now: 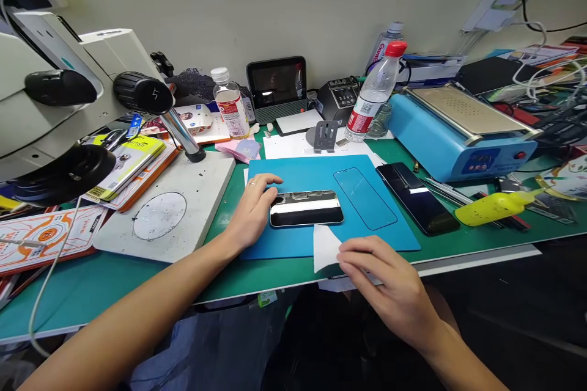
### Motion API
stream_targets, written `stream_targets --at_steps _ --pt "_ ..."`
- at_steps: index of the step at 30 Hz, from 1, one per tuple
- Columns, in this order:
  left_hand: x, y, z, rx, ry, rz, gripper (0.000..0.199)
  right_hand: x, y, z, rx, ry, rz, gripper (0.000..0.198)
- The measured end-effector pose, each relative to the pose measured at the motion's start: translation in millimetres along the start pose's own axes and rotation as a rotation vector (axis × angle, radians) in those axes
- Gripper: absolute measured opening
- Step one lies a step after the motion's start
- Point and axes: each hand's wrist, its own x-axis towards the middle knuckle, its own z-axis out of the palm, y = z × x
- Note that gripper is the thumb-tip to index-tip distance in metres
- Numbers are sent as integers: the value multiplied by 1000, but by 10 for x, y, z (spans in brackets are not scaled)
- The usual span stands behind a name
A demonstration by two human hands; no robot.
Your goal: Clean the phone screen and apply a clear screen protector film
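Head view: our left hand rested with bent fingers at the left end of a phone; we could not tell whether it gripped. The phone lay glossy side up on a blue mat, near the front edge of the table. Our right hand pinched a white wipe over the mat's front edge, its tip close to the phone. A clear, black-rimmed sheet lay toward the mat's right edge, with a black phone just beyond. We judged the work partway along: the wipe was in use, and the sheet lay apart, not yet on the phone.
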Motion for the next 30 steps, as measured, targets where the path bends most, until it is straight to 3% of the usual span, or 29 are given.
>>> stream_targets --at_steps 5,7,9,11,15,17,19,24,30 --pt "-5 -23 -8 -24 17 25 33 545 -122 71 254 110 280 14" --pt "-8 -31 -11 -38 25 31 34 769 -39 125 255 126 378 19" --pt "-10 -34 -11 -46 29 32 34 933 117 184 155 42 406 25" --pt "-10 -31 -12 -48 32 25 34 1004 283 234 -53 -85 366 24" --pt "-2 -15 -18 -49 24 6 35 895 403 284 -355 -34 130 27" --pt "0 -11 -20 -51 15 3 34 798 342 312 -376 -35 43 30" --pt "1 -16 -17 -62 28 8 34 732 251 368 -392 -142 3 40" --pt "6 -73 11 -142 126 32 34 766 61 651 -456 -499 92 105" --pt "5 -143 20 -229 181 76 34 869 -103 949 -381 -594 4 111"
